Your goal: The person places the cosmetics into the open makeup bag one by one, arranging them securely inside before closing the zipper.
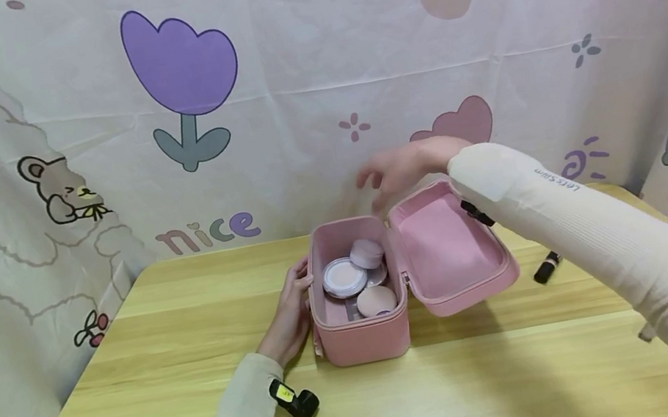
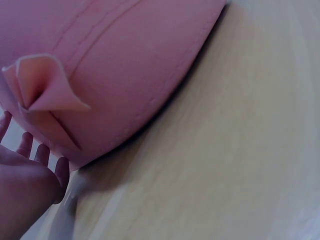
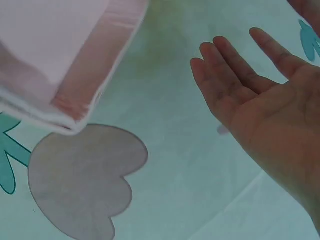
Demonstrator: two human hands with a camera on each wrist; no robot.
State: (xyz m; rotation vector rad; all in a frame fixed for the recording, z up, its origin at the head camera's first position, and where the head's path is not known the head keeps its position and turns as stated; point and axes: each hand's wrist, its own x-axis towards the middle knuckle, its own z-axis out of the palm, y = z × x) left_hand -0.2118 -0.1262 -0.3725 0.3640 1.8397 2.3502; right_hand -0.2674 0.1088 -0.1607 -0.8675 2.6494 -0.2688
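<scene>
A pink cosmetic case (image 1: 365,341) stands on the wooden table, its lid (image 1: 447,241) swung out to the right. Inside lie a round white-topped compact (image 1: 344,277), a small pale pink jar (image 1: 366,253) and a round beige item (image 1: 376,301). My left hand (image 1: 289,317) rests along the case's left side; in the left wrist view its fingertips are at the wall, beside a pink bow (image 2: 47,90). My right hand (image 1: 397,169) is raised behind the lid, fingers loosely extended and holding nothing, apart from the lid in the right wrist view.
A black tube (image 1: 547,268) lies on the table right of the lid. Farther right, a small pale object (image 1: 647,332) is partly hidden by my right sleeve (image 1: 586,231). A printed cloth (image 1: 292,44) hangs behind the table (image 1: 207,290).
</scene>
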